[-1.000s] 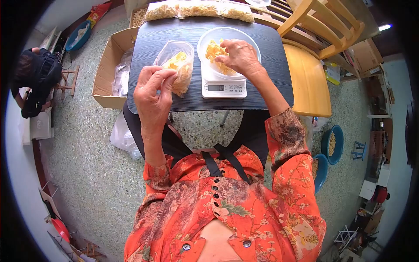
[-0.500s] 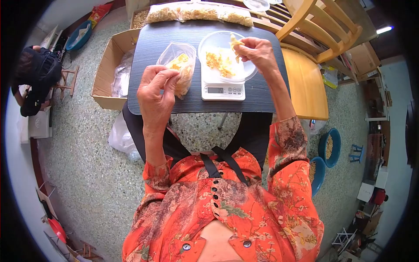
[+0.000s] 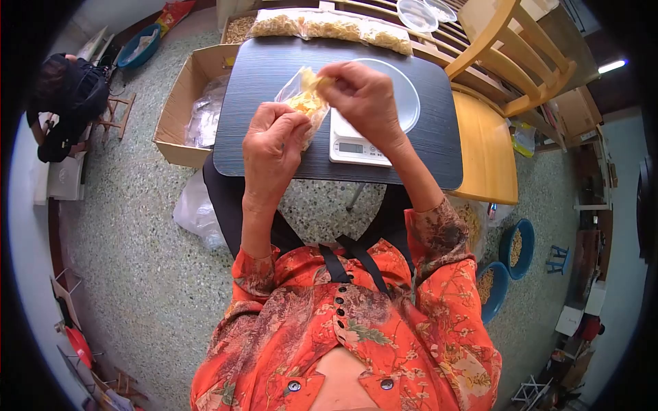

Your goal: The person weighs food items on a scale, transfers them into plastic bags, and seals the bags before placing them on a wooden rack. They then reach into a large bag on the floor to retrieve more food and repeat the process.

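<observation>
My left hand (image 3: 273, 140) is closed on the edge of a clear plastic bag (image 3: 312, 122), which holds pale yellow-orange dried pieces (image 3: 306, 103) and stands upright on the dark table (image 3: 260, 75). Over the bag's mouth, my right hand (image 3: 363, 96) pinches a small bunch of the same dried pieces (image 3: 312, 79). Beneath my right hand is a white digital kitchen scale (image 3: 343, 152), its display facing me. A round clear plastic bowl (image 3: 409, 96) rests on the scale, and my right hand and forearm hide much of its inside.
Several filled bags (image 3: 329, 29) line the table's far edge. An open cardboard box (image 3: 179, 113) with plastic bags stands left, and a wooden chair (image 3: 486, 144) stands right. Blue tubs (image 3: 517, 250) sit on the floor. At far left another person (image 3: 65, 103) is bent forward.
My right hand has moved left from above the bowl to the bag's mouth, carrying the dried pieces. My left hand still grips the bag. The whole view has shifted slightly.
</observation>
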The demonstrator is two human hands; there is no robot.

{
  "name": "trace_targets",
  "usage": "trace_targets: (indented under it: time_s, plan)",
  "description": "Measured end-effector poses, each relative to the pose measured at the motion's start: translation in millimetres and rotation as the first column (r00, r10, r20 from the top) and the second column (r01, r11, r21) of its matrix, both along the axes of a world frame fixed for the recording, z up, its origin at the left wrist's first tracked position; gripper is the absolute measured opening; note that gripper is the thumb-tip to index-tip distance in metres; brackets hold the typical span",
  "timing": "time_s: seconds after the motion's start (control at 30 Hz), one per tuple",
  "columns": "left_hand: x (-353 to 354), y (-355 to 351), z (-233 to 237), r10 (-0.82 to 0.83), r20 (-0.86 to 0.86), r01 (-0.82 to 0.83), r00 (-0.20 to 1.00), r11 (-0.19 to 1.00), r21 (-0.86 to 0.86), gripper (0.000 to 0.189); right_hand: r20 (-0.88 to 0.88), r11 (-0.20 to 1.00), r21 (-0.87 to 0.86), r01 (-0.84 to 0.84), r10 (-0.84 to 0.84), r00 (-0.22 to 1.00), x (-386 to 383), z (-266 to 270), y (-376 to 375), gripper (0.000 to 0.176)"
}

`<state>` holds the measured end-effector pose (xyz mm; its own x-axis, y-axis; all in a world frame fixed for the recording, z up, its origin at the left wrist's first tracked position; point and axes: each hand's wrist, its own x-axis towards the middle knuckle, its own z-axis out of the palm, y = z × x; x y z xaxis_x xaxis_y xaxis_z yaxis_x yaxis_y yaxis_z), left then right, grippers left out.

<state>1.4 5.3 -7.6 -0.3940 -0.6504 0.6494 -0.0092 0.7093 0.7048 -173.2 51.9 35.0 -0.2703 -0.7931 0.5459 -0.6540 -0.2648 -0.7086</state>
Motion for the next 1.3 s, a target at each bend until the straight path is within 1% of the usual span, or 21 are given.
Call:
trace_targets:
  time_s: [0.03,0.1,0.13,0.2,0.3,0.43,0.53,0.6,0.63,0.7,0.77,0.83,0.9,0.97,1.03,1.07,1.1,1.17,1.2,1.23,1.3]
  plan:
    - [2,-1,0,0.005,0.000,-0.005,1.000,1.000,-0.003,0.013,-0.193,1.000,-0.027,-0.002,-0.003,0.981,3,-2,-4,0.015]
    - [3,0,-2,0.028,0.006,-0.027,1.000,0.999,-0.029,0.012,-0.517,0.997,0.057,0.043,-0.007,0.856,4,-1,-8,0.022]
    - [4,0,-3,0.028,0.004,-0.028,1.000,0.999,-0.026,0.012,-0.519,0.997,0.059,0.042,-0.006,0.855,5,0,-8,0.022]
    - [4,0,-5,0.033,-0.010,-0.033,0.999,0.999,-0.004,0.012,-0.667,0.976,0.200,0.086,0.072,0.742,9,4,-8,0.025]
    - [4,1,-4,0.043,-0.019,-0.043,0.999,0.999,0.000,0.012,-0.604,0.987,0.160,-0.001,0.099,0.791,9,4,-8,0.028]
    - [6,-1,-7,0.042,-0.032,-0.042,0.999,0.999,0.009,0.012,-0.533,0.989,0.145,0.020,0.061,0.844,15,9,1,0.029]
    - [8,-3,-6,0.032,-0.031,-0.032,0.999,0.999,-0.012,0.013,-0.504,0.997,0.073,0.005,0.033,0.863,17,5,6,0.034]
    - [8,-2,-5,0.056,-0.037,-0.057,0.998,0.998,-0.033,0.013,-0.622,0.989,0.136,-0.064,0.135,0.772,15,0,9,0.034]
    - [7,-1,-5,0.047,-0.035,-0.049,0.998,0.998,-0.033,0.013,-0.620,0.989,0.136,-0.056,0.129,0.774,13,-7,8,0.034]
    - [6,1,-4,0.050,-0.031,-0.051,0.998,0.998,-0.024,0.014,-0.695,0.985,0.164,-0.056,0.156,0.702,10,-19,-2,0.017]
    - [5,1,-6,0.044,-0.010,-0.045,0.999,0.998,-0.038,0.014,-0.687,0.979,0.204,-0.020,0.158,0.709,5,-21,-5,0.022]
    - [5,0,-6,0.050,0.011,-0.050,0.999,0.998,-0.047,0.014,-0.540,0.987,0.108,-0.119,0.158,0.827,-1,-17,-5,0.024]
    - [9,-1,-5,0.086,0.023,-0.086,0.996,0.996,-0.028,0.013,-0.285,0.971,-0.079,-0.226,0.196,0.938,-16,-10,-5,0.021]
    - [10,-2,-6,0.083,0.030,-0.083,0.996,0.996,-0.016,0.012,-0.032,0.994,-0.052,-0.098,0.097,0.995,-34,-2,9,0.024]
    - [10,-3,-7,0.082,0.018,-0.081,0.996,0.997,-0.019,0.012,-0.264,0.962,0.173,0.212,-0.162,0.951,-57,1,23,0.014]
    - [10,-2,-7,0.079,0.017,-0.079,0.997,0.997,-0.019,0.012,-0.391,0.893,0.346,0.288,-0.142,0.909,-71,-1,28,0.014]
    - [10,-2,-7,0.073,0.022,-0.072,0.997,0.997,-0.026,0.012,-0.392,0.892,0.345,0.291,-0.145,0.908,-73,2,32,0.014]
    - [9,-1,-6,0.067,0.027,-0.066,0.997,0.997,-0.033,0.012,-0.553,0.718,0.556,0.418,-0.057,0.831,-74,6,38,0.022]
    - [9,-1,-6,0.074,0.035,-0.073,0.997,0.997,-0.033,0.012,-0.585,0.659,0.606,0.445,-0.010,0.811,-75,1,35,0.033]
    - [10,-1,-6,0.082,0.044,-0.080,0.996,0.996,-0.036,0.012,-0.581,0.660,0.607,0.443,-0.011,0.814,-76,-2,34,0.033]
    - [10,-1,-5,0.084,0.051,-0.082,0.995,0.996,-0.041,0.013,-0.593,0.602,0.654,0.458,0.033,0.804,-76,-8,31,0.040]
